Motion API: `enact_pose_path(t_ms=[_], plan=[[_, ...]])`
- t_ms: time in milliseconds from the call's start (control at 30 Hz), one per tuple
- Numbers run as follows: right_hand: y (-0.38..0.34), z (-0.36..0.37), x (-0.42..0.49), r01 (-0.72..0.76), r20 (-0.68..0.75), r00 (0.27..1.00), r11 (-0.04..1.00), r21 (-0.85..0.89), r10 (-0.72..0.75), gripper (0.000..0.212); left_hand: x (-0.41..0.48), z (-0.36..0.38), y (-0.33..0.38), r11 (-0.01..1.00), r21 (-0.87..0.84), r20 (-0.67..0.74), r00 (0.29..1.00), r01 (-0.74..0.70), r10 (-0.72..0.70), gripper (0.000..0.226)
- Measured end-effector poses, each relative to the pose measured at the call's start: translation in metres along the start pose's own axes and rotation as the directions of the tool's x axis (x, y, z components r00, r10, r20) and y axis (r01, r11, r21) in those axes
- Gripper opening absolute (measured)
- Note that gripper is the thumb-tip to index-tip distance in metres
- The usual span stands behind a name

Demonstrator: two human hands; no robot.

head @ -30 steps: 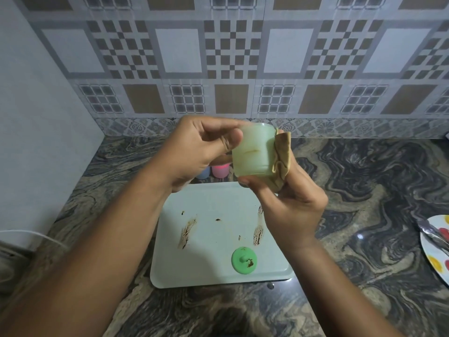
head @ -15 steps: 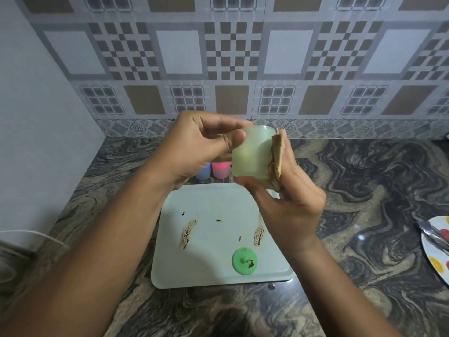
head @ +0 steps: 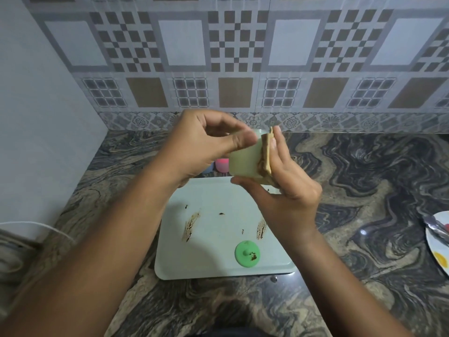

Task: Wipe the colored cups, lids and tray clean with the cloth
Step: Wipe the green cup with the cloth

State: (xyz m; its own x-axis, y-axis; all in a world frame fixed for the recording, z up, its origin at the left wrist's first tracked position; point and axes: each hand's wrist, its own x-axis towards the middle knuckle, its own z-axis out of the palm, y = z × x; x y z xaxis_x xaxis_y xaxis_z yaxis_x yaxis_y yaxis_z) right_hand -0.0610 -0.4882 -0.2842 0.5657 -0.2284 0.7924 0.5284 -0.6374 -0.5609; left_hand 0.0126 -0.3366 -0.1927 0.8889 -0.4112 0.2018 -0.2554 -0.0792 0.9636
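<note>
- Hands were up over the tray point(head: 218, 268), and both were busy with one pale green cup point(head: 244, 164).
- The left hand point(head: 199, 147) gripped the cup, with its thumb on the side and its fingers curled round the back.
- The right hand point(head: 289, 190) pressed a folded tan cloth point(head: 266, 154) flat on the cup's side, with its thumb hooked under the cup.
- The cloth showed a brown mark where it met the cup.
- The cup looked light and stiff, like plastic. It looked smooth too, so I think it could slip, and a firm grip round the side suits it best.
- The cloth looked soft and bendy, so it could fold round the cup.
- The tray lay flat on the desk point(head: 364, 190) and still had brown smears on it.
- A green lid point(head: 247, 253) sat on the tray near the front edge, with a brown spot on it.
- A pink cup point(head: 222, 165) and a blue cup point(head: 208, 169) peeked out behind the left hand.
</note>
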Motion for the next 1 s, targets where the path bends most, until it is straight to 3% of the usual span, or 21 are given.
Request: enact_pose_path(t_ms=[100,233,300,433,567,667,867,1000], plan=[[0.002,0.002,-0.004,-0.103,0.003,0.995,0.989,0.107,0.103,0.068,-0.003,0.000,-0.003,0.999,0.033,0.003,1.000,0.000,0.000,0.029],[0.005,0.010,-0.011,-0.324,0.034,0.940,0.859,0.398,0.339,0.065,-0.004,-0.006,-0.015,0.989,-0.084,0.022,0.993,0.121,-0.119,0.025],[0.005,0.011,-0.012,-0.302,0.045,0.951,0.894,0.332,0.304,0.064,-0.005,-0.006,-0.014,0.982,-0.118,0.019,0.989,0.145,-0.144,0.021],[-0.002,0.006,-0.012,-0.113,0.025,0.994,0.990,0.081,0.111,0.069,-0.007,0.001,-0.008,0.992,-0.067,-0.004,0.994,0.108,-0.108,0.018],[0.001,0.010,-0.010,-0.192,-0.015,0.980,0.957,0.218,0.200,0.064,-0.005,-0.003,-0.009,0.990,-0.106,0.027,0.996,0.089,-0.087,0.032],[-0.002,0.011,-0.006,-0.204,-0.017,0.975,0.930,0.304,0.220,0.064,-0.004,-0.008,-0.010,0.984,-0.148,0.059,0.994,0.099,-0.091,0.028],[-0.006,0.000,0.000,0.036,-0.049,0.998,0.998,-0.057,-0.039,0.061,-0.002,0.000,-0.005,0.988,-0.137,0.018,0.998,0.066,-0.064,0.021],[-0.005,0.000,0.005,-0.044,-0.041,0.998,0.997,0.064,0.047,0.061,-0.002,-0.004,-0.010,0.985,-0.152,0.045,0.996,0.079,-0.073,0.034]])
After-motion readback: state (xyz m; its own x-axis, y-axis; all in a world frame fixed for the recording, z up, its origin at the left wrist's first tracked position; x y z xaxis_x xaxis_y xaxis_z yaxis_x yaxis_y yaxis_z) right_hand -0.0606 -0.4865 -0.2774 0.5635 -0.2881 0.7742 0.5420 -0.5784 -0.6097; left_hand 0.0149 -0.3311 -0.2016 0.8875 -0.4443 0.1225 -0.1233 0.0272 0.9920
